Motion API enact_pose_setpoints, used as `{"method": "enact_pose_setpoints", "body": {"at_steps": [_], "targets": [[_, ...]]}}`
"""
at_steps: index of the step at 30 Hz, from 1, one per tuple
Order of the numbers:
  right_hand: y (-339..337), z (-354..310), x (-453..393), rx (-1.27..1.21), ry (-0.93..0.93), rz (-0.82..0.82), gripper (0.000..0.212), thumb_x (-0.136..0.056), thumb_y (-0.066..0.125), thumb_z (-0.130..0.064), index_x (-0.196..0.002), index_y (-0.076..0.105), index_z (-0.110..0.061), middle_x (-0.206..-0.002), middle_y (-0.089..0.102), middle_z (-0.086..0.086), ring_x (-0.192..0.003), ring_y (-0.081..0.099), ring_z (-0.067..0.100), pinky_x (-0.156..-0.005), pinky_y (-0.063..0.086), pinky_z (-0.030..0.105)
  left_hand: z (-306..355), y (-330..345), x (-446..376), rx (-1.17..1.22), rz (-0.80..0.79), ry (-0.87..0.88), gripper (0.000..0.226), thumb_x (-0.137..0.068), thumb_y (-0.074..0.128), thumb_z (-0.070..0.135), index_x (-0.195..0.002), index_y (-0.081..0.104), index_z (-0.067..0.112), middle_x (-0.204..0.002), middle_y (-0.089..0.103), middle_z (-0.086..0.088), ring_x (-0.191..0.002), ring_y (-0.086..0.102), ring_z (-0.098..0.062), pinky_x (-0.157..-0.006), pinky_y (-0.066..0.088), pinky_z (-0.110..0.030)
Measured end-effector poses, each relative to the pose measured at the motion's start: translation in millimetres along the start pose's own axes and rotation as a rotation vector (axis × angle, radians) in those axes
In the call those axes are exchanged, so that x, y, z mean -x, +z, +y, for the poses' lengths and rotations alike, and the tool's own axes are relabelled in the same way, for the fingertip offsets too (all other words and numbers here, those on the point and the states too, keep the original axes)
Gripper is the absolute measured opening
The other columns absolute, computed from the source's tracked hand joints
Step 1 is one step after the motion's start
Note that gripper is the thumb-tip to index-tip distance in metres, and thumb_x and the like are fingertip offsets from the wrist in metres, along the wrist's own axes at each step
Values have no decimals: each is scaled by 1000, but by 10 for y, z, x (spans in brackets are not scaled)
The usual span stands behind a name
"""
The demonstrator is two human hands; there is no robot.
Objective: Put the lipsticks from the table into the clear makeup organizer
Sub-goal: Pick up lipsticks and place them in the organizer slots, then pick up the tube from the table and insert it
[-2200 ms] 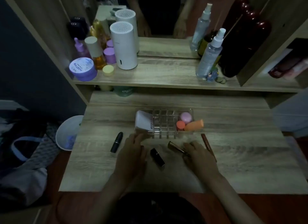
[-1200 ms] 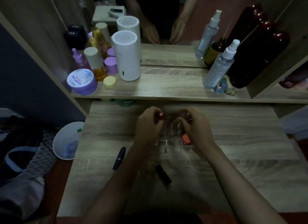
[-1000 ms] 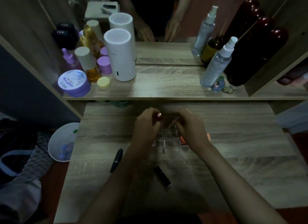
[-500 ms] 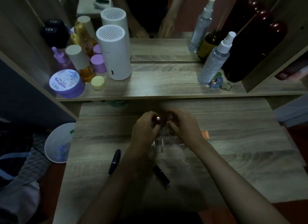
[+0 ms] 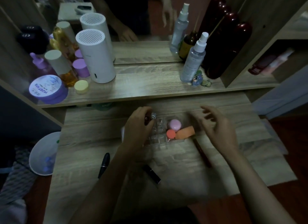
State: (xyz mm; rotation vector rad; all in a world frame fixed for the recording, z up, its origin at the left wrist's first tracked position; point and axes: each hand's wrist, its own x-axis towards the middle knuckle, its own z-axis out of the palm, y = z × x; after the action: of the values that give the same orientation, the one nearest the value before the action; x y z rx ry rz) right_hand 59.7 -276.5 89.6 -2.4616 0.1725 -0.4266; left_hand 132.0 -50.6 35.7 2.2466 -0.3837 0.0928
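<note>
The clear makeup organizer stands mid-table, with a pink sponge, a small coral sponge and an orange sponge in its right side. My left hand is over its left part, fingers closed on a dark red lipstick held upright above a slot. My right hand hovers to the right of the organizer, fingers spread, holding nothing. On the table lie a black lipstick, a black square lipstick and a slim reddish lip pencil.
A raised shelf behind carries a white cylinder, purple jars, bottles and a spray bottle, backed by a mirror. A white bin sits on the floor at the left. A dark red case leans at the right.
My right hand has let go over the organizer and pulled away to the right, fingers spread. My left hand stays over the organizer with the dark red lipstick.
</note>
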Motion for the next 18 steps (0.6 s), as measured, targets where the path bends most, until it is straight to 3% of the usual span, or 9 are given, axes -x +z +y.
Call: {"method": "enact_pose_setpoints", "body": {"at_steps": [3, 6, 11, 15, 18], "targets": [[-99, 390, 390, 150, 156, -36, 32, -84, 63, -15, -116, 57, -12, -103, 65, 12, -83, 62, 23, -71, 50, 35, 41, 13, -17, 2, 5, 37, 25, -83, 65, 14, -108, 63, 11, -104, 67, -8, -93, 62, -16, -79, 47, -22], [69, 565, 727, 220, 313, -305, 52, -83, 64, -20, -131, 45, -16, -118, 56, 15, -99, 59, 33, -81, 50, 41, 54, 10, -29, 1, 3, 52, 23, -83, 64, 14, -106, 64, 10, -104, 68, -10, -93, 63, -19, -81, 52, -30], [355, 545, 761, 283, 249, -526, 70, -86, 56, -27, -144, 17, -31, -117, 45, 12, -96, 56, 31, -73, 47, 35, 41, -36, -45, -44, 6, 42, 24, -83, 65, 14, -107, 64, 10, -102, 69, -9, -91, 64, -20, -78, 46, -25], [419, 561, 632, 307, 257, -565, 65, -83, 51, -12, -142, 26, -21, -125, 51, 19, -108, 55, 38, -87, 48, 41, 62, -72, -52, -46, 10, 45, 22, -82, 65, 15, -103, 64, 10, -99, 68, -9, -88, 63, -20, -76, 46, -28], [364, 572, 627, 232, 255, -554, 56, -79, 57, -8, -131, 38, -12, -110, 62, 23, -100, 58, 38, -76, 45, 37, 72, -79, -47, -37, 7, 40, 23, -81, 65, 14, -103, 64, 10, -99, 67, -9, -87, 62, -21, -74, 46, -27]]}}
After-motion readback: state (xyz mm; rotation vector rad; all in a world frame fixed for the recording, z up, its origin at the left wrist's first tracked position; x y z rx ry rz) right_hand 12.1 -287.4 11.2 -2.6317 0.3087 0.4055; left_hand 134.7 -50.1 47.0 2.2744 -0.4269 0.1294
